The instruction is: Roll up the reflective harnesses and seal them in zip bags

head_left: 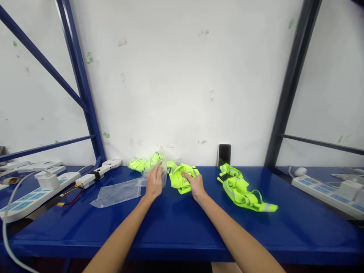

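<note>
Head view: both bare forearms are stretched out over the glossy blue metal table (182,231). The left hand (154,182) is closed lightly on the edge of a clear plastic bag (160,163), whose mouth is held raised and facing right. The right hand (195,185) is laid on a folded neon yellow-green reflective vest (179,179), just right of the bag mouth. The fingers are spread over the cloth; whether it is actually gripped cannot be told.

Judged step: vest being brought to the bag mouth. To be done well, the mouth should be kept wide and lifted off the table. The vest should be kept pressed compact so no strap snags the rim, and it should be slid in low along the table.

Containers: the held bag looks empty, though the green pile behind is seen through it. A second flat clear plastic bag (116,193), empty, lies near left.

A heap of neon yellow-green vests (138,163) sits far left by the wall. One loose neon vest with grey reflective strips (241,189) is spread at the right. A black phone (224,154) is leaned upright on the white wall behind it. White power strips (34,194) are seen at both table ends.
</note>
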Demonstrator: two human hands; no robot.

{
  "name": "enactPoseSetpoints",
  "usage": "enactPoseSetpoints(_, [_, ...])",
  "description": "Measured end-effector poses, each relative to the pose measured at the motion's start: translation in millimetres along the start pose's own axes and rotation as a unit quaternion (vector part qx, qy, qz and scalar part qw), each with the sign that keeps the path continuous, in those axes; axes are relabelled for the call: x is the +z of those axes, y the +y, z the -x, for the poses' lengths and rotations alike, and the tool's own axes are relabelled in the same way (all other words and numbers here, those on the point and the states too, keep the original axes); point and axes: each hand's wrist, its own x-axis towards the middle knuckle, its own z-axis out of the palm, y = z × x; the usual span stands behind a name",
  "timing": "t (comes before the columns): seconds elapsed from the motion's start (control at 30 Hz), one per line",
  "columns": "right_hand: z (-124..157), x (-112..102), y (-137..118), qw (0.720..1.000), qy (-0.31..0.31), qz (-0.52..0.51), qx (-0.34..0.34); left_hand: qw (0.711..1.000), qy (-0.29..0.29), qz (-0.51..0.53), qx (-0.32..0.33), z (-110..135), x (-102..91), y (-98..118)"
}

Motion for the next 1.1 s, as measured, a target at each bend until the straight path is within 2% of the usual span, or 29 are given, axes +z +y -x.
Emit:
enactPoseSetpoints(0.1, [-2, -1, -7, 0.996, -0.011, -0.084, 0.007, 0.999, 0.002, 0.037, 0.028, 2, 28.0, 18])
enactPoseSetpoints(0.2, [-3, -4, -13, 0.993, -0.002, -0.119, 0.025, 0.996, 0.039, 0.077, 0.026, 2, 40.4, 29])
enactPoseSetpoints(0.3, [-1, -5, -18, 0.990, 0.009, -0.133, 0.046, 0.992, 0.067, 0.109, 0.001, 3, 39.7, 31])
enactPoseSetpoints(0.43, [1, -5, -21, 0.990, -0.005, -0.126, 0.061, 0.987, 0.080, 0.139, -0.004, 2, 30.8, 27])
enactPoseSetpoints(0.63, [3, 1, -14, 0.999, 0.037, -0.030, -0.006, 0.990, 0.095, 0.098, -0.024, 1, 22.3, 27])
enactPoseSetpoints(0.73, [2, 4, -12, 0.998, 0.046, -0.029, -0.007, 0.999, 0.025, 0.034, -0.005, 3, 22.7, 21])
enactPoseSetpoints(0.87, [-3, -7, -11, 0.988, 0.120, 0.042, -0.085, 0.987, -0.103, -0.071, 0.101, 4, 13.5, 8])
enactPoseSetpoints(0.97, [-9, -24, -10, 0.974, 0.143, 0.111, -0.140, 0.971, -0.162, -0.063, 0.165, 3, -2.8, 0])
enactPoseSetpoints(1.03, [-11, -32, -7, 0.971, 0.145, 0.125, -0.144, 0.955, -0.210, -0.035, 0.204, 4, -13.0, -2])
enactPoseSetpoints(1.1, [-11, -35, -4, 0.971, 0.141, 0.127, -0.145, 0.944, -0.231, -0.021, 0.233, 6, -19.5, -3])
